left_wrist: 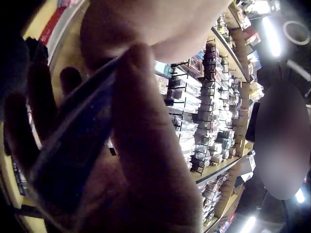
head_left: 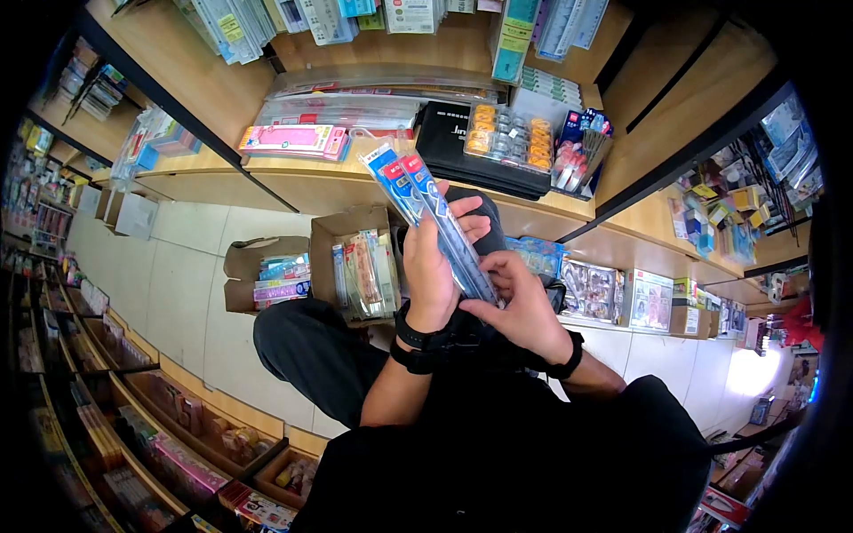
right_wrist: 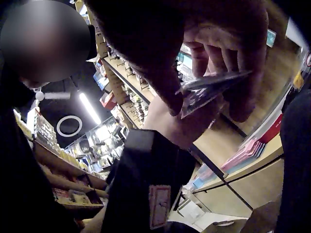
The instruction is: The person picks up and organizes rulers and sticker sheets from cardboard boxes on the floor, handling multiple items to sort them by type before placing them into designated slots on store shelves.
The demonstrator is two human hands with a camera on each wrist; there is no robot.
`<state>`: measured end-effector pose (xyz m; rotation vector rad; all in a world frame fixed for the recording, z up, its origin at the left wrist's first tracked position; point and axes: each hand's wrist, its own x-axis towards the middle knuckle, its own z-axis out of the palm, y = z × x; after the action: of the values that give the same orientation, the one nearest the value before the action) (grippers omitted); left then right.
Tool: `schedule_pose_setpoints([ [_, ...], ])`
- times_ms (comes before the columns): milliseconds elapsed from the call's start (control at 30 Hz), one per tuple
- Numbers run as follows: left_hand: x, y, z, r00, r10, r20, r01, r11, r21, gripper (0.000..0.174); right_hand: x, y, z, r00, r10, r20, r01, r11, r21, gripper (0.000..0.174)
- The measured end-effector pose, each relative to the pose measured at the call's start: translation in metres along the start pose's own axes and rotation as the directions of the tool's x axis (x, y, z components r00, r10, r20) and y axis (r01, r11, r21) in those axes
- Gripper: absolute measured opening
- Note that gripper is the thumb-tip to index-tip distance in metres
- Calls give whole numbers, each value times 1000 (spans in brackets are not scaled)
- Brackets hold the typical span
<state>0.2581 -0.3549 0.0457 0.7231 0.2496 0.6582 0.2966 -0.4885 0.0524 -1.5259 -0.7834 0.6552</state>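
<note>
Wooden shelves (head_left: 622, 169) (crammed with stationery) flank a pale tiled floor (head_left: 178, 284).

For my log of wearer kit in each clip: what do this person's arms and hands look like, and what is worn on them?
Both hands are bare, with no gloves. The left hand has two black straps at its wrist, and the right hand has one black band. The forearms are uncovered, and the top is black.

Your ruler packs (head_left: 433, 213) are blue under clear wrap, with red-and-white labels on top. Your wrist straps (head_left: 416, 341) and trousers (head_left: 311, 355) are black. The shelf (head_left: 293, 188) is tan wood; on it lie a pink pack (head_left: 293, 140) and a black case (head_left: 458, 153).
</note>
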Motion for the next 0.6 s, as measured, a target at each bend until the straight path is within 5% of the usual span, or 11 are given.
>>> schedule_pose_setpoints([
  [100, -1, -2, -3, 999, 4, 44, -2, 999, -32, 61, 3, -4, 0, 995, 65, 72, -49, 975, -215, 51],
  [167, -1, -2, -6, 998, 2, 67, 6, 994, -107, 64, 5, 0, 1, 997, 26, 67, -26, 1000, 3, 49],
  [400, 0, -1, -6, 993, -91, 75, 104, 976, -192, 64, 4, 9, 2, 995, 86, 52, -95, 973, 211, 50],
  [467, 0, -1, -4, 997, -71, 40, 73, 996, -42, 57, 5, 7, 3, 998, 15, 61, -17, 999, 48, 53],
  [533, 1, -2, -4, 997, -80, 8, 80, 990, -118, 46, 3, 7, 4, 998, 38, 48, -41, 998, 48, 53],
  [600, 1, -1, -5, 995, -90, -34, 92, 994, 60, 38, 4, 4, 0, 995, -14, 103, 29, 989, -145, 52],
])
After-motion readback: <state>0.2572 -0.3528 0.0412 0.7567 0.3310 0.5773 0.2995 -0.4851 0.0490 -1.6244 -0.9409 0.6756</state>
